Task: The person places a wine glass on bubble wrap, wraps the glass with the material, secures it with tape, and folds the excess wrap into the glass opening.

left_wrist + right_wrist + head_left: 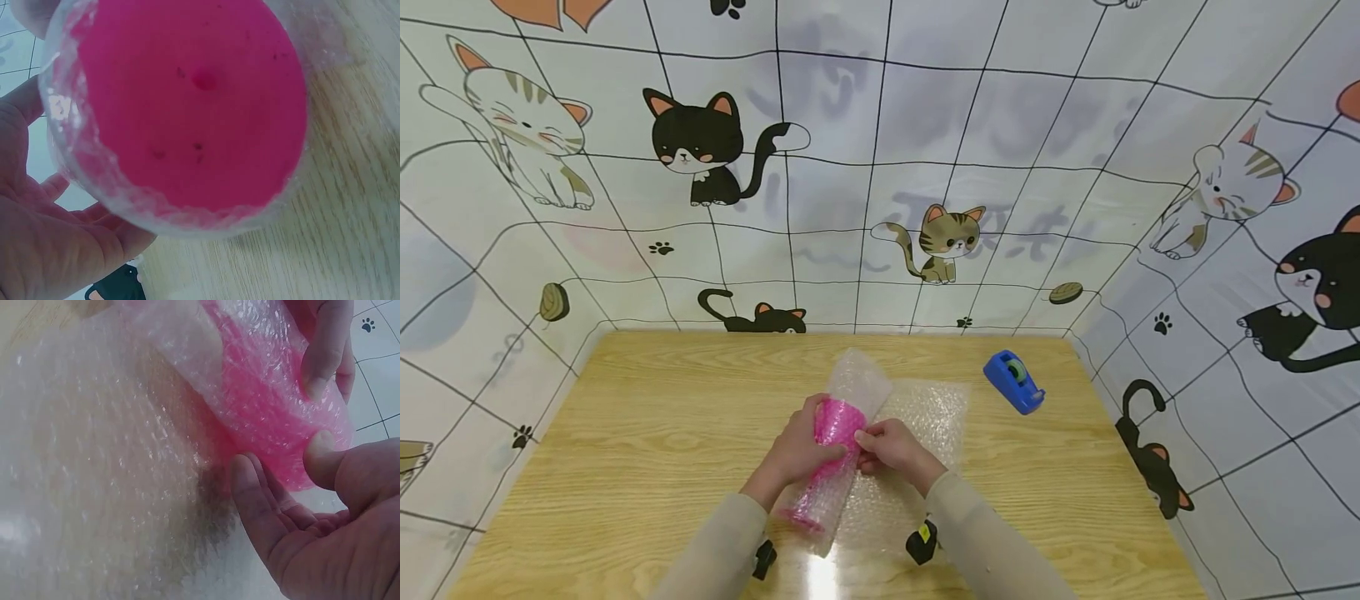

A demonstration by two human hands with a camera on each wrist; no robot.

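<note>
A bright pink cylindrical object [838, 423] lies tilted inside clear bubble wrap [859, 379]; its round pink end [200, 119] fills much of the left wrist view. My left hand [799, 446] grips the wrapped roll from the left, thumb across its top. On the roll's right side is my right hand [895, 450]. In the right wrist view, that hand's thumb [325, 459] touches the wrap over the pink part [262, 412], with its fingers spread apart from the thumb, tips against the wrap's lower side. A flat stretch of bubble wrap [94, 462] extends from the roll.
A blue tape dispenser [1013, 383] is on the wooden table [677, 408] at the back right. White cloth walls [835, 192] printed with cats and grid lines stand behind and beside the table. Black devices [922, 542] are at both wrists.
</note>
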